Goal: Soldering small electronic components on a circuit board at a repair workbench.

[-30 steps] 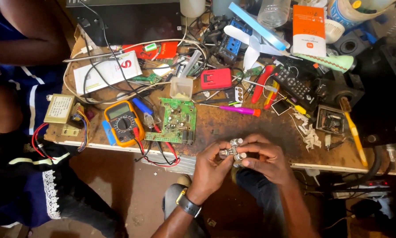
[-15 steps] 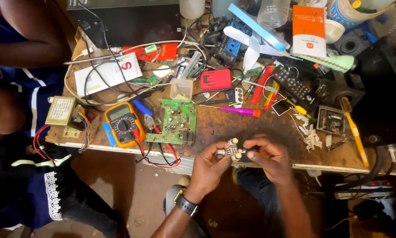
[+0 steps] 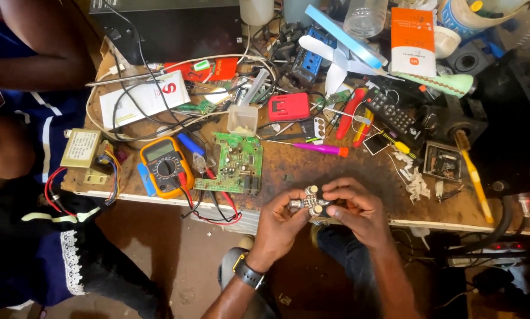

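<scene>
Your left hand (image 3: 279, 221) and your right hand (image 3: 359, 210) meet at the front edge of the workbench (image 3: 347, 171), and both pinch one small part between the fingertips: a little circuit module with metal knobs (image 3: 310, 202). The left fingers close on its left end, where a short metal shaft sticks out. The right fingers curl over its right side and hide that half, so you cannot see how far the board goes under them.

The module looks light and stiff, so it needs no force to carry. It seems also fragile in its own way: the thin board and the soldered legs probably do not like bending or twisting. The round metal knobs look smooth and may slip between dry fingers. It is better, I judge, to hold it by the board edges or by the solid metal bodies, and not by any thin pins below.

It is held just above the bench edge, over the gap in front of your knees, so a slip could send it to the floor.

Near it on the bench lies a green circuit board (image 3: 232, 164), to the left and apart from your hands. Further left is a yellow multimeter (image 3: 163, 167) with red and black leads. A pink screwdriver (image 3: 318, 149) lies just behind your hands.
</scene>
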